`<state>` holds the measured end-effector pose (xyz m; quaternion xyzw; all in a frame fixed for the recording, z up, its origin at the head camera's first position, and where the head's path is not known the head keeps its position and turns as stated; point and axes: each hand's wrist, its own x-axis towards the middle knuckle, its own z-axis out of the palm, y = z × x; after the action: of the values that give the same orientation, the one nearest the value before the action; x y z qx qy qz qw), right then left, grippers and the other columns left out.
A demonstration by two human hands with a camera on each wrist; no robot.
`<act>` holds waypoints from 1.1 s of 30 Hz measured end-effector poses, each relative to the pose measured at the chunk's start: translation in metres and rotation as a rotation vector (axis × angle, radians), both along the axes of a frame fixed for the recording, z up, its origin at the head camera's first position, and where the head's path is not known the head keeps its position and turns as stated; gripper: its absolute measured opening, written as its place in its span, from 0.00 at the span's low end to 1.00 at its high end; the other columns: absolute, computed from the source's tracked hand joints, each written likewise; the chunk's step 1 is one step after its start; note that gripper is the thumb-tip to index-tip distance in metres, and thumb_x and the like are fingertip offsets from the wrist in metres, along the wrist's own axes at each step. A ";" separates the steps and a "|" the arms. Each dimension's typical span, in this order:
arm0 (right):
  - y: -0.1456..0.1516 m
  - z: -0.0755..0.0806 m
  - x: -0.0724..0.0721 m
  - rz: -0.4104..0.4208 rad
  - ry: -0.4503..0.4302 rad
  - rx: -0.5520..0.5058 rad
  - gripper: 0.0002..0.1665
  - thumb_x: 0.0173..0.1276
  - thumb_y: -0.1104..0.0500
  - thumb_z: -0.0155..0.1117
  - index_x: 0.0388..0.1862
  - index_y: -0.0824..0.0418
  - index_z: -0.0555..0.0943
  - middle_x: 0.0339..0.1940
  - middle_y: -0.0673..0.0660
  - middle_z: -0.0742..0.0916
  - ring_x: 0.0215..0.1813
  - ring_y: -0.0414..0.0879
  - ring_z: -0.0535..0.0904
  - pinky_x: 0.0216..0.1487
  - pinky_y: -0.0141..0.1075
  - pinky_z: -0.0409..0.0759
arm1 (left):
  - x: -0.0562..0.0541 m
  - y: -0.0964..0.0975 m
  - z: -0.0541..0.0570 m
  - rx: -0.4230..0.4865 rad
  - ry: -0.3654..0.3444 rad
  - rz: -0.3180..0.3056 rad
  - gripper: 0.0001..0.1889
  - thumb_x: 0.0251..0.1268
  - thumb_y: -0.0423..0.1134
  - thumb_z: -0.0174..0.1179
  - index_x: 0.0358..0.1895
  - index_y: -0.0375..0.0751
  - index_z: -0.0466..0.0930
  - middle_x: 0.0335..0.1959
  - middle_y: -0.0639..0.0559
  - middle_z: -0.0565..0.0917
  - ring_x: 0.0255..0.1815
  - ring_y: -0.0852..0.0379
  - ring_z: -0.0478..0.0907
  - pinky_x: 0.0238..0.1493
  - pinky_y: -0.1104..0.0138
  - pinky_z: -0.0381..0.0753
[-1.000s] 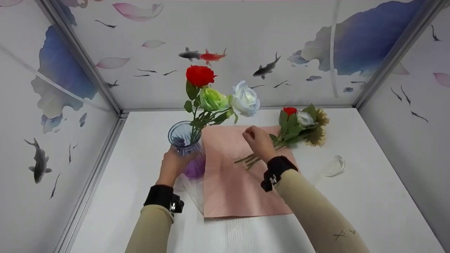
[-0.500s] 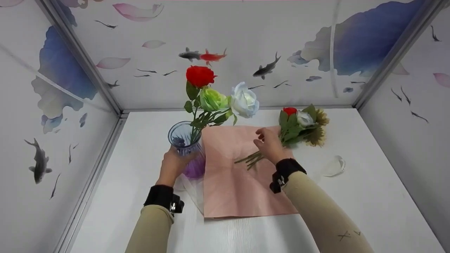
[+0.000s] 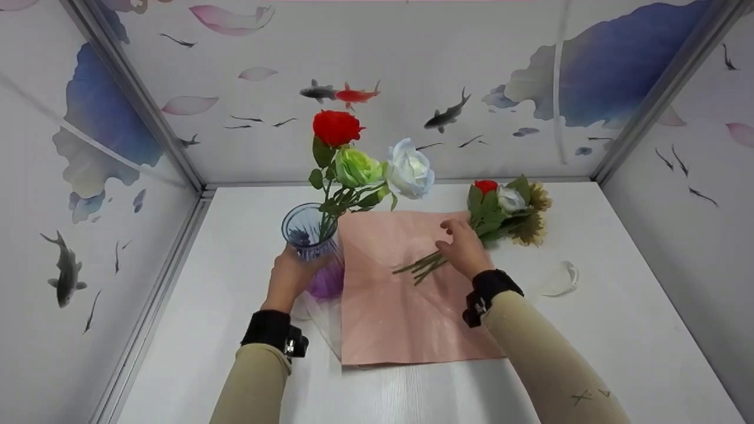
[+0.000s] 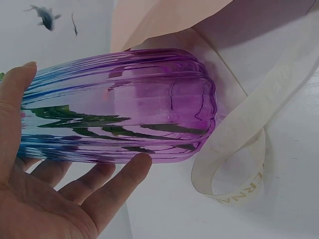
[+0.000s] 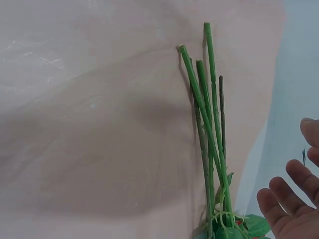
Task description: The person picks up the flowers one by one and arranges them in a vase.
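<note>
My left hand (image 3: 290, 277) holds the neck of a ribbed glass vase (image 4: 144, 94), blue at the top and purple at the base, with thumb and fingers on opposite sides. Out of the vase rise a red rose (image 3: 337, 128), a green rose (image 3: 356, 167) and a white rose (image 3: 409, 168); their stems show dark through the glass. My right hand (image 3: 464, 250) hovers by the stems (image 5: 207, 119) of a lying flower bunch, fingers spread and loosely bent, nothing in it. The bunch's heads, a red bloom (image 3: 486, 187), a white bloom (image 3: 511, 198) and yellow sunflowers (image 3: 531, 227), lie at the back right.
Pink wrapping paper (image 3: 389, 318) lies flat mid-table beneath the bunch's stems. A cream printed ribbon (image 4: 264, 102) curls by the vase's base. Farther right sits a loop of white ribbon (image 3: 568, 282). Printed walls enclose the white table (image 3: 595, 353) at the back and sides.
My right hand has moved right and slightly nearer, from over the paper to beside the bunch's stems, its fingers loosening. The left hand and vase have stayed put.
</note>
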<state>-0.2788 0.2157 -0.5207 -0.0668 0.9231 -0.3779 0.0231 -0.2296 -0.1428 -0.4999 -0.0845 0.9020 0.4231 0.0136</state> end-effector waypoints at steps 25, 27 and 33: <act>0.039 -0.028 0.010 -0.042 -0.020 0.177 0.29 0.74 0.62 0.63 0.71 0.68 0.70 0.67 0.75 0.72 0.66 0.72 0.72 0.63 0.62 0.72 | 0.000 0.001 0.002 0.003 -0.049 0.006 0.48 0.62 0.57 0.69 0.77 0.31 0.58 0.68 0.28 0.75 0.66 0.32 0.75 0.67 0.43 0.74; 0.043 -0.031 0.012 -0.037 -0.008 0.197 0.29 0.75 0.62 0.61 0.72 0.68 0.69 0.68 0.76 0.71 0.68 0.74 0.69 0.64 0.63 0.71 | 0.000 0.001 0.002 0.003 -0.040 0.006 0.48 0.61 0.57 0.69 0.76 0.31 0.59 0.67 0.28 0.75 0.66 0.32 0.76 0.66 0.43 0.74; 0.052 -0.038 0.020 -0.033 0.063 0.248 0.26 0.78 0.61 0.58 0.70 0.70 0.70 0.68 0.76 0.72 0.68 0.77 0.67 0.63 0.66 0.70 | 0.001 0.000 0.002 0.012 -0.021 0.007 0.48 0.61 0.57 0.69 0.75 0.30 0.60 0.66 0.28 0.76 0.65 0.32 0.76 0.66 0.43 0.74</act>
<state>-0.2588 0.2680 -0.5586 -0.0603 0.9640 -0.2591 -0.0040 -0.2291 -0.1425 -0.4982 -0.0919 0.8990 0.4277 0.0220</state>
